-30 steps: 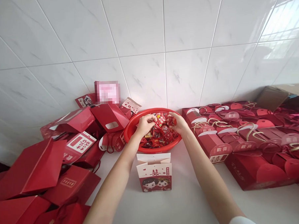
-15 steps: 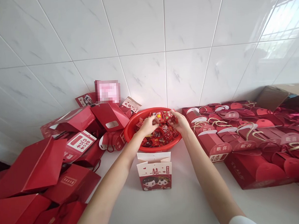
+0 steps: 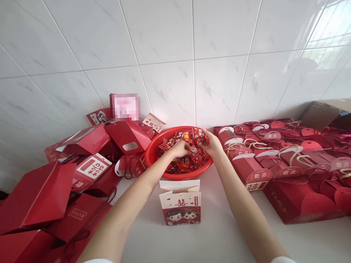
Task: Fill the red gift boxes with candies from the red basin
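A red plastic basket [image 3: 149, 152] stands against the wall, filled with small red-wrapped candies [image 3: 184, 165]. My left hand [image 3: 179, 150] is inside it with the fingers curled down among the wrappers; whatever lies under the fingertips is hidden. At the basket's right side my right hand [image 3: 213, 143] is closed around a few red candy packets, one flat packet [image 3: 198, 133] showing by the fingers. Just in front of the basket an open-topped gift box [image 3: 181, 208] stands upright, cream above and red below, with two cartoon figures. Its inside is hidden from this angle.
Red gift boxes [image 3: 88, 139] lie heaped on the left, some tipped over. Rows of red boxes with rope handles [image 3: 258, 170] fill the right side of the white table [image 3: 221, 238]. A brown cardboard box [image 3: 320, 113] sits behind them. A tiled wall [image 3: 165, 35] bounds the back.
My left hand has moved slightly right and down, deeper among the candies. My right hand stays at the basket's right side with its packets. The gift box has not moved.
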`<action>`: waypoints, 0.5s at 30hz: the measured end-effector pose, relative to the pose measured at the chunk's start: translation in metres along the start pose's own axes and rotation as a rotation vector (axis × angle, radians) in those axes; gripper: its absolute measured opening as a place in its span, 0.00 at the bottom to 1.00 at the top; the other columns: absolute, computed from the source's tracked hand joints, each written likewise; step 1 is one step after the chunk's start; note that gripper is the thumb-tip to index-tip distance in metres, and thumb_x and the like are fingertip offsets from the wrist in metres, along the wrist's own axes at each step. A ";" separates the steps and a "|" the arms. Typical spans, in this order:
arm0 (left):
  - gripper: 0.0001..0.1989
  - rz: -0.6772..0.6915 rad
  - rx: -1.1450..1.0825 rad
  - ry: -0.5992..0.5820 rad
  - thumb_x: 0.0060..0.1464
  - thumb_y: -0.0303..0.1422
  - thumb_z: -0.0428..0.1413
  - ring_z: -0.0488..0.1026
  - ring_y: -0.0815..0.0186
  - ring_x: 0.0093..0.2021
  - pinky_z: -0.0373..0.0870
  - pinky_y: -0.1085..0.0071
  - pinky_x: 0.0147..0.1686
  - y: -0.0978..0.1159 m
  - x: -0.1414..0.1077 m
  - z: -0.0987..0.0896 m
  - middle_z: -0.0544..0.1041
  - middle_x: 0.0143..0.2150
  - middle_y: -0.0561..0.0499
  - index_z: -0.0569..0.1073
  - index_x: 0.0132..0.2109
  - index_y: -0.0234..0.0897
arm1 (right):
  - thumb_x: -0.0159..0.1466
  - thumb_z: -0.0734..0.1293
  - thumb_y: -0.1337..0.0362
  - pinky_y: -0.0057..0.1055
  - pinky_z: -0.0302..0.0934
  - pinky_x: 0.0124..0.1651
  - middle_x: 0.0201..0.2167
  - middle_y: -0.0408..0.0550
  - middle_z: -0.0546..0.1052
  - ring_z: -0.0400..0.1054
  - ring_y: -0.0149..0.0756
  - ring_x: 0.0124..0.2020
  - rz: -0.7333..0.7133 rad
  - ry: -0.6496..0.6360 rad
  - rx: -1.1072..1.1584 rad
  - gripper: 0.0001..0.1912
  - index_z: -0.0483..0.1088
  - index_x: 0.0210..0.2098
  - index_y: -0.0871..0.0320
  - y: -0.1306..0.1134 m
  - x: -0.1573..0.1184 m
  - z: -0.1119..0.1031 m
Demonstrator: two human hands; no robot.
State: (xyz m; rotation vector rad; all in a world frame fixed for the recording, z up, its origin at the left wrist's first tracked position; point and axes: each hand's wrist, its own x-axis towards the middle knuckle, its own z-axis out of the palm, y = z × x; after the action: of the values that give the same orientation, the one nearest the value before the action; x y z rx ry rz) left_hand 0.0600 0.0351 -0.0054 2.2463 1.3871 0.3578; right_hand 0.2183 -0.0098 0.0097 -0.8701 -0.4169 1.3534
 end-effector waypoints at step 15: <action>0.05 -0.178 -0.835 0.780 0.41 0.32 0.61 0.79 0.59 0.37 0.73 0.68 0.39 -0.022 0.003 -0.032 0.81 0.29 0.50 0.78 0.29 0.36 | 0.63 0.69 0.66 0.23 0.63 0.19 0.17 0.38 0.72 0.65 0.27 0.17 -0.019 0.056 0.097 0.10 0.69 0.26 0.57 -0.002 0.002 -0.001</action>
State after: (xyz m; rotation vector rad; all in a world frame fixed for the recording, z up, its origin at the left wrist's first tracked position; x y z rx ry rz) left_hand 0.0304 0.0544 0.0104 1.3031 1.3717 1.5341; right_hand 0.2204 -0.0079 0.0099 -0.8196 -0.3131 1.3183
